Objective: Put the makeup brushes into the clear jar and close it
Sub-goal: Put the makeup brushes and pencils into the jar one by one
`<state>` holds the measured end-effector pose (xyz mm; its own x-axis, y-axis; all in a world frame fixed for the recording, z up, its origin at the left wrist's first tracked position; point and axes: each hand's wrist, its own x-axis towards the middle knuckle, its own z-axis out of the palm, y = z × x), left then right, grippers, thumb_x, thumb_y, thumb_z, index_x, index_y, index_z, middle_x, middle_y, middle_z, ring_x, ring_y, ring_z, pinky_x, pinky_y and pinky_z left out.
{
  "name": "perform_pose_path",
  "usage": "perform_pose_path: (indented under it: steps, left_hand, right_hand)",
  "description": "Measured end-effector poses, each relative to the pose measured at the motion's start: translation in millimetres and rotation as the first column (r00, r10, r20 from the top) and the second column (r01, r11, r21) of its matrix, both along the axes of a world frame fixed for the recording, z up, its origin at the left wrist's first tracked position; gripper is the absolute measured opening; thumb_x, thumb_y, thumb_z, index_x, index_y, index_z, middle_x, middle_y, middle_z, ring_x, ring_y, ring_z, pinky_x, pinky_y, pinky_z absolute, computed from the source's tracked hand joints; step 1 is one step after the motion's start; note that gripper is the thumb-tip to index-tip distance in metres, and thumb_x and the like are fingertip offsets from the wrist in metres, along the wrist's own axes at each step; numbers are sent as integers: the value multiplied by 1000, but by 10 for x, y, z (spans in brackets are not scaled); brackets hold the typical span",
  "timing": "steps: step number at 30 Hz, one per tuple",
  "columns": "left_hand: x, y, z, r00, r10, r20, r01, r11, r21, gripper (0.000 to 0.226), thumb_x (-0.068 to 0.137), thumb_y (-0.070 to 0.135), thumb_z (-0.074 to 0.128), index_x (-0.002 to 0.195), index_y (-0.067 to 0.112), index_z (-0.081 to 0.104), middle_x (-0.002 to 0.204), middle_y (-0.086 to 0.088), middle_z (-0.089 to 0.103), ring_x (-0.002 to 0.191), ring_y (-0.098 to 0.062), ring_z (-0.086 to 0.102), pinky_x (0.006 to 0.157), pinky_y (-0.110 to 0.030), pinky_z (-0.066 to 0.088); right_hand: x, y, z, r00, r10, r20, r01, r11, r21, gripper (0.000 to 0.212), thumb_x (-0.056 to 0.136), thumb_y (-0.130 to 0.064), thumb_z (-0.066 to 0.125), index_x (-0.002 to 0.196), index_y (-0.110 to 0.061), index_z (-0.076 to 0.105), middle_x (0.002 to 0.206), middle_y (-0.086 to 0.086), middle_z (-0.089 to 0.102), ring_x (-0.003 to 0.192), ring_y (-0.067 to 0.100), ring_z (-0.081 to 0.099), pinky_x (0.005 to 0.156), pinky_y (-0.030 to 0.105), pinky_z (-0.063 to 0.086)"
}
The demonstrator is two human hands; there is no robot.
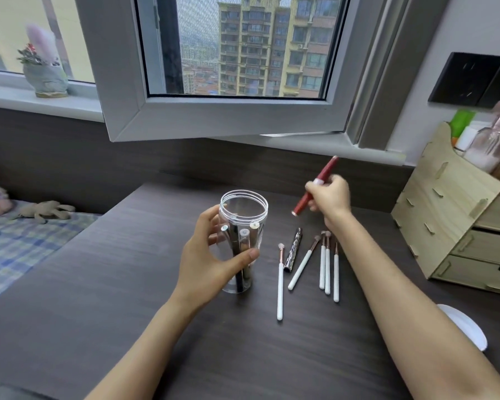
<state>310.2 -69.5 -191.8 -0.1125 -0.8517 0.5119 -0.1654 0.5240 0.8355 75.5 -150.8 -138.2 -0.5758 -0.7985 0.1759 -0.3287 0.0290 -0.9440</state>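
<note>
A clear jar (244, 215) stands open on the dark desk, and my left hand (211, 255) grips its side. Inside it stand a few brushes with dark and silver handles. My right hand (329, 199) hovers to the right of the jar, above the desk, holding a red-handled brush (318, 187) tilted up to the right. Several white-handled brushes (326, 264) and a silver-patterned tube (293, 249) lie on the desk just right of the jar. A white lid (463, 326) lies at the right edge.
A wooden drawer organiser (456, 226) with bottles stands at the right. An open window sash (214, 116) hangs over the back of the desk (98, 284). A bed with a checked sheet (26, 243) lies to the left.
</note>
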Motion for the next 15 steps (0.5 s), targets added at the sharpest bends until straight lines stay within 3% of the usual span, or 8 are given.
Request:
perform_pose_path:
  steps: [2, 6, 10, 15]
  left_hand:
    - [-7, 8, 9, 1000, -3, 4, 3, 1000, -13, 74, 53, 47, 77, 118, 50, 41, 115, 21, 62, 107, 2, 58, 86, -7, 41]
    - [-10, 26, 7, 1000, -5, -3, 5, 1000, -21, 73, 53, 47, 78, 117, 52, 41, 111, 29, 62, 106, 4, 58, 86, -7, 41]
    - [-7, 49, 18, 1000, 0, 6, 1, 999, -33, 74, 53, 48, 77, 117, 53, 40, 110, 39, 58, 105, 6, 58, 86, -6, 41]
    - [2, 48, 22, 1000, -8, 9, 8, 1000, -23, 74, 53, 46, 79, 116, 53, 40, 110, 42, 57, 104, 10, 57, 84, -3, 40]
  right_hand:
    - [156, 288, 255, 974, 178, 140, -144, 963, -226, 17, 82, -2, 60, 95, -9, 51, 82, 9, 59, 51, 14, 61, 43, 20, 51]
    - [554, 938, 605, 912, 409, -36, -393, 847, -358, 14, 86, -5, 62, 98, -4, 56, 82, 11, 65, 63, 13, 68, 55, 22, 58]
    - [749, 1153, 625, 888, 282, -364, -415, 832, -369, 22, 84, -10, 66, 99, -15, 51, 91, 7, 69, 83, 17, 71, 72, 38, 61]
    - [842, 1267, 682, 899, 256, -356, -418, 746, -518, 27, 84, -7, 66, 96, -23, 47, 80, -10, 62, 80, 12, 68, 72, 34, 60]
